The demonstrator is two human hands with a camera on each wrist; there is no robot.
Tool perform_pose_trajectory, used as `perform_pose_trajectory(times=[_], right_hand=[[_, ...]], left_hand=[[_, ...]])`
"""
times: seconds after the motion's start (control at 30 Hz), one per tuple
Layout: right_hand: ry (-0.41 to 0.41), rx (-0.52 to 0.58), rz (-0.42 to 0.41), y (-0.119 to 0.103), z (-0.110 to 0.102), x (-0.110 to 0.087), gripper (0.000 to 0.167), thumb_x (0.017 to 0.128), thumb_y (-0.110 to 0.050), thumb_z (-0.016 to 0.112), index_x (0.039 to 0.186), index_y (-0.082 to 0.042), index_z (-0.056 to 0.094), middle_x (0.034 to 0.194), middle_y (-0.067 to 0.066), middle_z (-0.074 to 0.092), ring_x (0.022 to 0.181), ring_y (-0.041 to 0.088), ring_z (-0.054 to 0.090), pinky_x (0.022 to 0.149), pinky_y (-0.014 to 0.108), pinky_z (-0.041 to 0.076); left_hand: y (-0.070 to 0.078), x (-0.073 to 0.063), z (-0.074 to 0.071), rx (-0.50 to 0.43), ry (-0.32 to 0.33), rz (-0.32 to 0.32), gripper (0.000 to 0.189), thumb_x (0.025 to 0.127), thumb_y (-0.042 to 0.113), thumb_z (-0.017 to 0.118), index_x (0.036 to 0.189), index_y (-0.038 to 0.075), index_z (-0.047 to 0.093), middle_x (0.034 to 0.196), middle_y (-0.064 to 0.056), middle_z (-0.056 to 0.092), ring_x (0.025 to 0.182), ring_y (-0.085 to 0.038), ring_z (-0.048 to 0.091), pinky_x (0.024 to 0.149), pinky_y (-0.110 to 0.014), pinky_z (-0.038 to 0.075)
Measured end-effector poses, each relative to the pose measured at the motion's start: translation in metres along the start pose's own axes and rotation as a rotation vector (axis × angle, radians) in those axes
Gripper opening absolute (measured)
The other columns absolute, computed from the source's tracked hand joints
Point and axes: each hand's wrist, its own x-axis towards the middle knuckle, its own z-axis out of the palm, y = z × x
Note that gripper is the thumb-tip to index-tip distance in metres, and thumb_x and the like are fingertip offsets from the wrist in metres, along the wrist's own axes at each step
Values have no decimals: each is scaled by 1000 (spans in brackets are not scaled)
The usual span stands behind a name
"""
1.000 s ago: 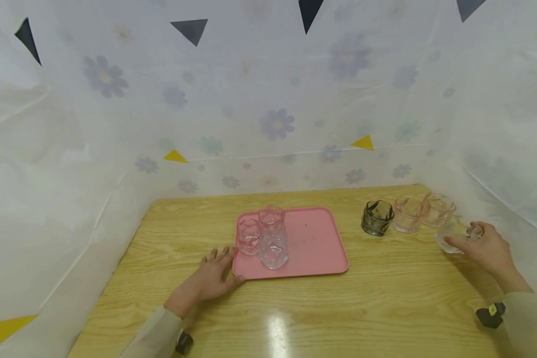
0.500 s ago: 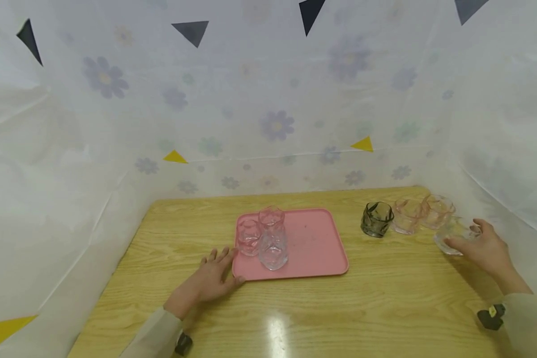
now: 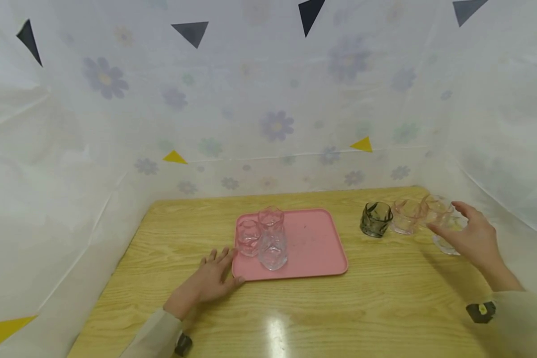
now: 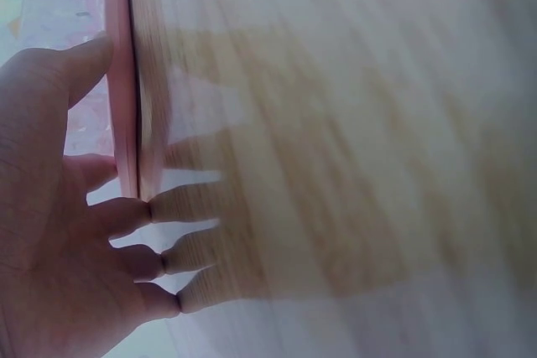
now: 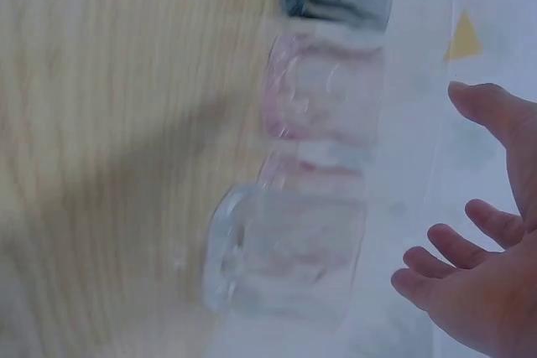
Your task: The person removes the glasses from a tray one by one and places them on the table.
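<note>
White flower-printed sheeting (image 3: 232, 89) surrounds your workspace at the back and both sides. Inside it lies the wood-grain worktop (image 3: 331, 318), carrying everything you have in front of you. The pink tray (image 3: 315, 248) lies flat near the middle.

Your left hand (image 3: 215, 278) is at the tray's left edge, its fingers spread: the thumb touches the rim near the front corner, and the outer fingertips rest on the worktop. Your right hand (image 3: 472, 238) hangs at the far right with its fingers spread too, near the clear glass (image 3: 445, 245) and partly hiding it from the head camera; your right wrist view shows the fingers apart from its wall.

That glass stands upright on the worktop, just in front of the right-hand pink glass (image 3: 436, 206). To the left come the other pale pink glass (image 3: 404, 219) and the dark grey glass (image 3: 376, 219), in a row. On the tray's left half, two pink-tinted glasses (image 3: 249, 238) sit close beside the clear glassware (image 3: 273, 254); the outlines overlap, so you can't fairly tell whether that is one piece or two.

Smallest are the black wrist devices (image 3: 481, 312) at your cuffs.
</note>
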Motion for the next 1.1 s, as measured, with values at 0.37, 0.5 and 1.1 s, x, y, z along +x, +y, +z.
perform_pose_trajectory(times=[0.37, 0.5, 1.1], right_hand=[[-92, 132, -106, -59, 31, 3, 88, 99, -42, 75, 163, 1, 32, 158, 37, 41, 139, 58, 43, 105, 71, 42], [-124, 144, -179, -81, 44, 0, 84, 98, -39, 76, 161, 1, 38, 155, 36, 46, 138, 56, 46, 106, 70, 44], [-262, 229, -382, -150, 118, -10, 69, 97, -32, 79, 154, -6, 50, 151, 21, 57, 134, 44, 57, 109, 63, 51]], left_hand=[[-2, 1, 1, 1, 14, 4, 87, 102, 62, 54, 168, 11, 28, 170, -28, 25, 155, -63, 15, 123, -79, 14], [-2, 0, 1, -3, 23, 23, 81, 103, 60, 55, 165, 12, 37, 169, -31, 27, 153, -66, 16, 121, -81, 15], [-1, 0, 1, 12, -2, 37, 68, 105, 59, 53, 162, 23, 45, 169, -33, 23, 152, -68, 13, 120, -83, 12]])
